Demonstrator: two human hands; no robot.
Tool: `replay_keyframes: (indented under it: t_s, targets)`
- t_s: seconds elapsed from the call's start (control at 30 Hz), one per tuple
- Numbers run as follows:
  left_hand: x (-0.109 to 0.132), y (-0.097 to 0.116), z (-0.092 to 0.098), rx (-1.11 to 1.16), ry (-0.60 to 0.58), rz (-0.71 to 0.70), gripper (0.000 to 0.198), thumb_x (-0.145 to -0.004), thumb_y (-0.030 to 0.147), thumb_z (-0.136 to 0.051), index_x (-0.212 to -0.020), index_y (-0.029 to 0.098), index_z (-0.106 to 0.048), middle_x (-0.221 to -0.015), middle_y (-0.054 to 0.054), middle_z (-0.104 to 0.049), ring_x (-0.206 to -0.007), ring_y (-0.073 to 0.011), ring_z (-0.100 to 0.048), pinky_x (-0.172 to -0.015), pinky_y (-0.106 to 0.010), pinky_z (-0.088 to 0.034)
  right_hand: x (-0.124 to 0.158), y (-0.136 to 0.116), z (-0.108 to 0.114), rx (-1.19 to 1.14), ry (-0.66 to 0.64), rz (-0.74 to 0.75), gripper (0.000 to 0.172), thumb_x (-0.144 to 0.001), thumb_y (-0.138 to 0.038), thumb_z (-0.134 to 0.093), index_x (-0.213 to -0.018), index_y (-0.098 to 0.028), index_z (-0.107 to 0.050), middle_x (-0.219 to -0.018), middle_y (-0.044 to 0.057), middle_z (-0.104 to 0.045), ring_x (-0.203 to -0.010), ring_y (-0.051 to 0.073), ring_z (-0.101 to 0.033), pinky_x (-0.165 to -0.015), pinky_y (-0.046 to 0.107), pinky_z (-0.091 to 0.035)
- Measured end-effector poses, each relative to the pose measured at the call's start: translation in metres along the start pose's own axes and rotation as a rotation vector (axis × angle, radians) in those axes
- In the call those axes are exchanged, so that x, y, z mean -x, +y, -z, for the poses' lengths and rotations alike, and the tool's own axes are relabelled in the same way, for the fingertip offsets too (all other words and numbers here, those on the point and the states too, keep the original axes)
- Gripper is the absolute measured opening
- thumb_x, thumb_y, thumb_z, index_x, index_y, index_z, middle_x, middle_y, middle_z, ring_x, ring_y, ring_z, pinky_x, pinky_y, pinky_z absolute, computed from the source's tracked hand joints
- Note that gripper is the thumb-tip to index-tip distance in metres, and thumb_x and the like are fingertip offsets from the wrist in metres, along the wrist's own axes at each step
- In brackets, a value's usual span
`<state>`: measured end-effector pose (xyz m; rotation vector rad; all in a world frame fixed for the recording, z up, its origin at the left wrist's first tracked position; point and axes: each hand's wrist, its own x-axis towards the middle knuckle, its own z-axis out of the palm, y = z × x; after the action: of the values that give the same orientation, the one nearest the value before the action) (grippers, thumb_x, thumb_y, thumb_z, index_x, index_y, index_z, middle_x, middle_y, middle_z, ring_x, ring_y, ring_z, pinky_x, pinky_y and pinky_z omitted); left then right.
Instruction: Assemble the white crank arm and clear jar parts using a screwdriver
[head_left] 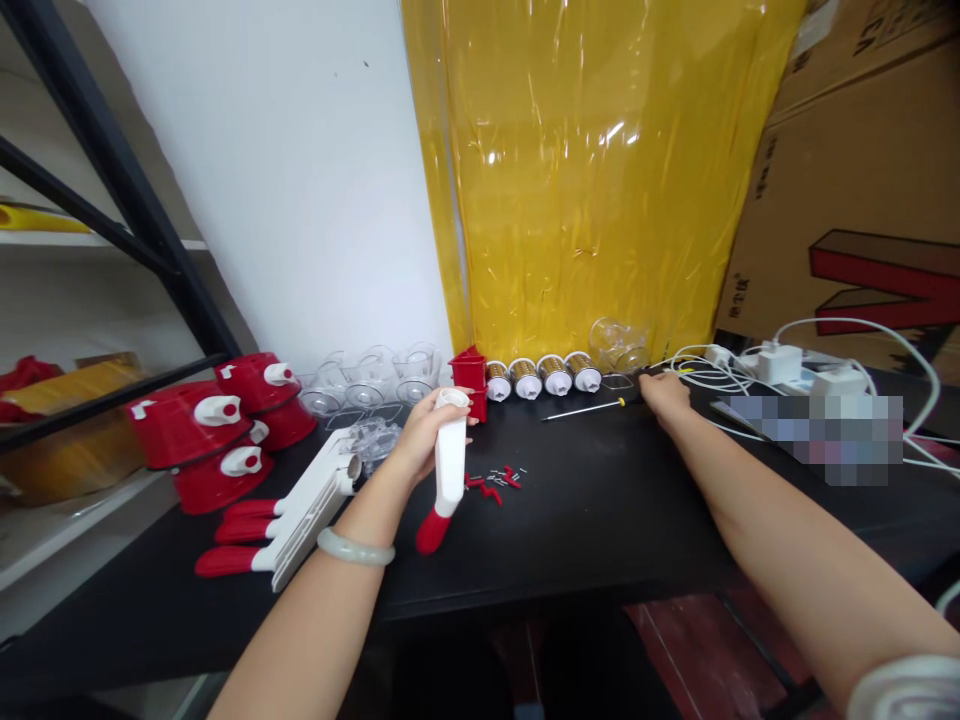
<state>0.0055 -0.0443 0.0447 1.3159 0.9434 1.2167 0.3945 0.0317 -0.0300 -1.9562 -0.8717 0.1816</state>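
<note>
My left hand [424, 435] is closed round a white handle with a red tip [448, 478], held upright above the black table [600, 520]. A pale bangle sits on that wrist. My right hand [663, 393] reaches far across the table, fingers curled at the dark handle end of a thin screwdriver [589, 409] that lies flat. Small red clips and tiny screws [495, 482] lie scattered between my hands. A red square part [470, 380] stands just beyond the left hand.
Red lids with white caps [217, 425] and more white-and-red handles [285, 520] lie at left. Clear plastic cups [367, 380], several small motors [541, 375], a clear jar [619, 350], chargers and cables [780, 365] line the back. Yellow film and cardboard boxes stand behind.
</note>
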Motion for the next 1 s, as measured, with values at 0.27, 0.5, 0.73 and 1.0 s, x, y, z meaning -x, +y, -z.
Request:
replay_keyframes:
  t_s: [0.27, 0.5, 0.73, 1.0]
  targets:
    - [-0.019, -0.021, 0.017, -0.554, 0.17, 0.019, 0.035, -0.063, 0.026, -0.063, -0.096, 0.017, -0.056, -0.076, -0.001, -0.062, -0.067, -0.0186, -0.063, -0.059, -0.027, -0.048, -0.008, 0.004, -0.001, 0.171, 0.093, -0.175, 0.038, -0.068, -0.039, -0.069, -0.1, -0.02, -0.062, -0.117, 0.022, -0.05, -0.117, 0.038, -0.045, -0.089, 0.044, -0.043]
    - [-0.02, -0.025, 0.021, -0.829, 0.212, 0.068, 0.035, -0.064, 0.022, -0.066, -0.095, 0.019, -0.05, -0.079, -0.003, -0.063, -0.075, -0.0221, -0.063, -0.059, -0.028, -0.043, -0.012, 0.015, -0.003, 0.258, 0.044, -0.061, 0.042, -0.065, -0.046, -0.072, -0.097, -0.02, -0.063, -0.108, 0.021, -0.051, -0.117, 0.041, -0.04, -0.086, 0.047, -0.042]
    - [-0.019, -0.023, 0.021, -1.013, 0.141, 0.096, 0.029, -0.068, 0.021, -0.064, -0.092, 0.02, -0.048, -0.085, -0.005, -0.065, -0.074, -0.0209, -0.064, -0.059, -0.028, -0.043, -0.005, 0.011, -0.001, 0.306, -0.03, -0.143, 0.04, -0.069, -0.036, -0.074, -0.106, -0.025, -0.066, -0.127, 0.021, -0.042, -0.121, 0.04, -0.042, -0.089, 0.048, -0.043]
    - [-0.017, -0.024, 0.024, -1.114, 0.049, 0.141, 0.029, -0.069, 0.023, -0.061, -0.095, 0.02, -0.047, -0.086, -0.007, -0.066, -0.07, -0.0217, -0.065, -0.056, -0.028, -0.042, -0.003, 0.009, 0.004, 0.35, -0.108, -0.13, 0.044, -0.073, -0.027, -0.069, -0.116, -0.029, -0.067, -0.129, 0.018, -0.044, -0.126, 0.038, -0.043, -0.096, 0.048, -0.043]
